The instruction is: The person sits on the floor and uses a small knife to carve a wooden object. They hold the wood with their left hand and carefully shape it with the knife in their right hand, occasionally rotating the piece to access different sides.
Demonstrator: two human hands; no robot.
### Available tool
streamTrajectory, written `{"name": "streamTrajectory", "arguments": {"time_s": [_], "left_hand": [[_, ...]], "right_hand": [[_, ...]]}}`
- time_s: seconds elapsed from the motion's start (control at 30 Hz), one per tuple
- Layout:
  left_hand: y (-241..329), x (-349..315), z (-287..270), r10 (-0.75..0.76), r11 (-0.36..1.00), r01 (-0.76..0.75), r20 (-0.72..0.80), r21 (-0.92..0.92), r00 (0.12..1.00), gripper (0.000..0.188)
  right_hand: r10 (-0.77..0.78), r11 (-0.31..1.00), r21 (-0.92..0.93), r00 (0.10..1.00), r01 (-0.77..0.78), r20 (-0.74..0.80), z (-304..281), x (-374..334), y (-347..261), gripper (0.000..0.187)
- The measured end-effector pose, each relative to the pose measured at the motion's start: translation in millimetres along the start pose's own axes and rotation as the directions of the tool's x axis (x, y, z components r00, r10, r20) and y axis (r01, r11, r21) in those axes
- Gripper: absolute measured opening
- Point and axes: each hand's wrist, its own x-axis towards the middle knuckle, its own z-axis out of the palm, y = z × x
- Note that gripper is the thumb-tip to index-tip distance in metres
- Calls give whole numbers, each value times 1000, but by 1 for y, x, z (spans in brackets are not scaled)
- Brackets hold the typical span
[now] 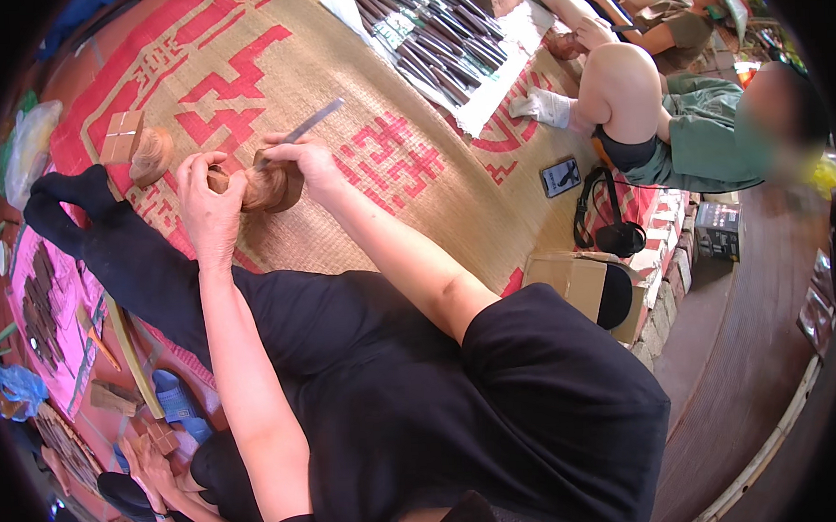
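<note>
In front of me, above the mat, my left hand (212, 197) is closed around the left side of a rounded reddish-brown piece (267, 187). Its exact kind is hard to make out. My right hand (304, 161) is closed at its right side, with a flat grey metal blade (315, 121) sticking up and to the right from the fingers. Whatever handle the blade has is hidden. Left of my hands lie a similar rounded brown piece (152, 153) and a brown block with a pale line across it (122, 137), both near my feet.
The patterned straw mat (335, 69) spreads under me. Many dark sticks (436, 38) lie on a white sheet at the top. To the right sits a person (702, 137) near a phone (560, 176). Another person's hands (147, 469) show at lower left, by blue sandals (174, 398).
</note>
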Motion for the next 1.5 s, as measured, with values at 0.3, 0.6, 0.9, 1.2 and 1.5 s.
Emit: {"name": "streamTrajectory", "arguments": {"time_s": [0.3,0.6,0.9,1.2,1.5], "left_hand": [[-1,0,-2,-43,999,43,-3,-4,999,28],[-4,3,-2,-108,994,108,-8,17,994,27],[-4,1,-5,-188,982,188,14,-9,982,27],[-4,1,-5,-226,973,226,-5,-48,974,44],[-3,3,-2,-250,968,250,-16,-24,968,48]], "right_hand": [[-25,997,-72,994,33,111,9,-3,-1,32],[-56,998,37,995,53,84,8,-6,-2,34],[-41,999,-32,997,39,-68,2,-9,-8,36],[-70,996,51,996,73,-63,-8,-1,11,39],[-78,991,107,997,76,19,3,-4,8,47]]}}
